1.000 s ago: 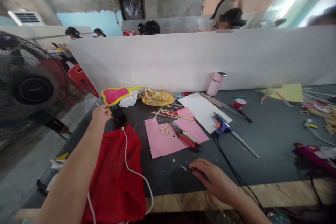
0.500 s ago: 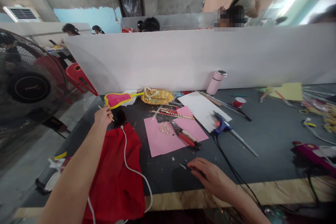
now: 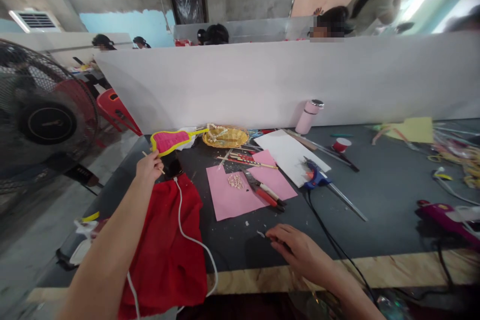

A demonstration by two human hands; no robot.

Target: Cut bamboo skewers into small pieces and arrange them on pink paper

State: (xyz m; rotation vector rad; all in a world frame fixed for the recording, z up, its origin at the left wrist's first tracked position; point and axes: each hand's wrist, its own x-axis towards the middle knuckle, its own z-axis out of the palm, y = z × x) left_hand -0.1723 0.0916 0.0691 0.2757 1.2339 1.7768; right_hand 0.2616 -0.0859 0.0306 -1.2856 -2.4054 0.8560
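Observation:
My left hand [image 3: 150,164] is closed in a pinch on a thin wooden stick [image 3: 162,172], which pokes out on both sides of the fingers. Right at its fingertips is the near end of a pink paddle-shaped piece with a yellow border [image 3: 170,141]; whether the fingers also grip it, I cannot tell. My right hand [image 3: 294,247] hovers or rests low over the table's front, fingers loosely bent, thumb apart, no object visible in it. Beside its fingertips lies a small white scrap [image 3: 261,234]. Pliers [image 3: 262,191] and small pale pieces [image 3: 235,182] lie on pink paper [image 3: 221,205].
A red cloth [image 3: 165,245] with a white cable lies under my left arm. Further back are a wicker basket [image 3: 236,137], white paper [image 3: 277,147], a blue glue gun [image 3: 318,178] and a pink bottle [image 3: 308,117]. A white partition [image 3: 225,85] closes the far side; a fan [image 3: 47,122] stands left.
The view has shifted slightly. Both hands keep practically the same places and poses. Behind the partition, a person at the upper right has moved to the right.

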